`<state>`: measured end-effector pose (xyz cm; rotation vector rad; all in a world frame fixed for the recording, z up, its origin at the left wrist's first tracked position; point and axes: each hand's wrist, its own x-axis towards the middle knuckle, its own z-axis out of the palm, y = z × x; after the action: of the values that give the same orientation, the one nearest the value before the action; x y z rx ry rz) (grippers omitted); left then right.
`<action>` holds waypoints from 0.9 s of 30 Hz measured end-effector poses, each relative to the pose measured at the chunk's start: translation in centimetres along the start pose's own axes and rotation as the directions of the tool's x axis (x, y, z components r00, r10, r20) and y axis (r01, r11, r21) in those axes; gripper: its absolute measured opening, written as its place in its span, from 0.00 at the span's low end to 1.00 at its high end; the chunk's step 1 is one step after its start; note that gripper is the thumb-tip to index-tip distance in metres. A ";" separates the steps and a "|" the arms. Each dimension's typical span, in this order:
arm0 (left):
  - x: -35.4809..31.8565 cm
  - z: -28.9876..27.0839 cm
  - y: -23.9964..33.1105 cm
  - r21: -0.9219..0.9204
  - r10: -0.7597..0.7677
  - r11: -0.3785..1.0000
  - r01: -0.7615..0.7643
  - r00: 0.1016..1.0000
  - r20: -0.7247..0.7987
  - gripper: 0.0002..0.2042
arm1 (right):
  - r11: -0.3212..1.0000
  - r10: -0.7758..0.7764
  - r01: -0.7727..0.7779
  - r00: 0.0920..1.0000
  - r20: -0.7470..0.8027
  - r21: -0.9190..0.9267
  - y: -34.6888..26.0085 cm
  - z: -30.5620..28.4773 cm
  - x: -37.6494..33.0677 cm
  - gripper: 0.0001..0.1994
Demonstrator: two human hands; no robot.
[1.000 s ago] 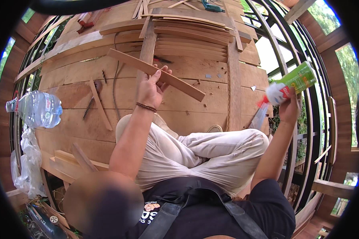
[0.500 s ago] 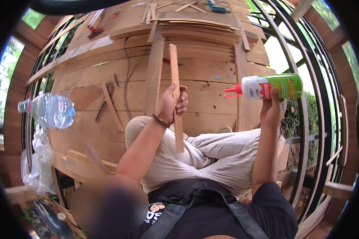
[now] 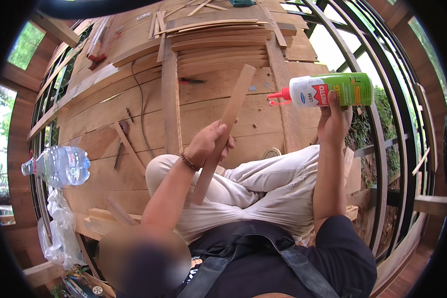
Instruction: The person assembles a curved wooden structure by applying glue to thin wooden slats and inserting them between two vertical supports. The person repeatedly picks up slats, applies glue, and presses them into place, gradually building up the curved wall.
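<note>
Wood slat (image 3: 234, 108) slants over lap (image 3: 248, 198), left hand (image 3: 207, 143) fingers wrapped mid-length, probably for balance. Right hand (image 3: 333, 126) clasps bottle (image 3: 324, 90) sideways, right of slat, gripping behind midpoint, likely so nozzle (image 3: 280, 94) is clear.

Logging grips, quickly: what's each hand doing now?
Left hand: closed, holding a wooden strip.
Right hand: closed, holding a green-and-white bottle with a red nozzle.

At my left I noted a clear bottle (image 3: 67, 166), crumpled plastic bag (image 3: 62, 231) near it; dark cable (image 3: 142, 99) curved across plank floor (image 3: 97, 116).
</note>
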<state>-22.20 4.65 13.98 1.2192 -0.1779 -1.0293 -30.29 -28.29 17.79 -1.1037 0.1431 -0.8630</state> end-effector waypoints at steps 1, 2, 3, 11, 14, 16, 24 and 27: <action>0.0 0.3 -0.2 0.038 -0.026 0.999 0.025 0.999 0.029 0.20 | 1.000 -0.021 0.020 1.000 -0.018 -0.012 -0.2 -0.3 0.3 0.22; -0.1 0.5 -0.4 0.078 -0.054 0.996 0.049 0.997 0.058 0.19 | 0.995 -0.066 0.063 0.997 -0.033 -0.081 -0.4 -0.6 0.6 0.22; -0.2 0.8 -0.5 0.099 -0.087 0.992 0.080 0.993 0.075 0.18 | 0.983 -0.111 0.103 0.993 -0.046 -0.150 -0.6 -1.0 0.9 0.22; 0.0 2.1 -1.3 0.169 -0.194 0.972 0.166 0.967 0.167 0.18 | 0.954 -0.183 0.172 0.983 -0.019 -0.247 -2.4 -1.0 1.2 0.22; 0.0 2.5 -1.7 0.169 -0.219 0.967 0.188 0.958 0.184 0.18 | 0.938 -0.173 0.175 0.984 0.034 -0.298 -2.4 -1.2 1.1 0.23; 0.0 2.5 -1.9 0.170 -0.232 0.965 0.200 0.954 0.192 0.18 | 0.934 -0.169 0.171 0.985 0.032 -0.314 -2.4 -1.0 1.0 0.23; 0.1 2.3 -2.2 0.181 -0.237 0.962 0.202 0.951 0.198 0.17 | 0.918 -0.165 0.173 0.985 0.054 -0.357 -2.4 -0.5 0.8 0.21; 0.1 2.5 -2.2 0.169 -0.246 0.962 0.214 0.949 0.198 0.17 | 0.909 -0.163 0.175 0.985 0.063 -0.377 -2.4 -0.6 0.8 0.22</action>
<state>-24.90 2.92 13.14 1.2784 -0.2907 -1.3759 -31.30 -29.66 19.76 -1.5119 0.1986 -0.9984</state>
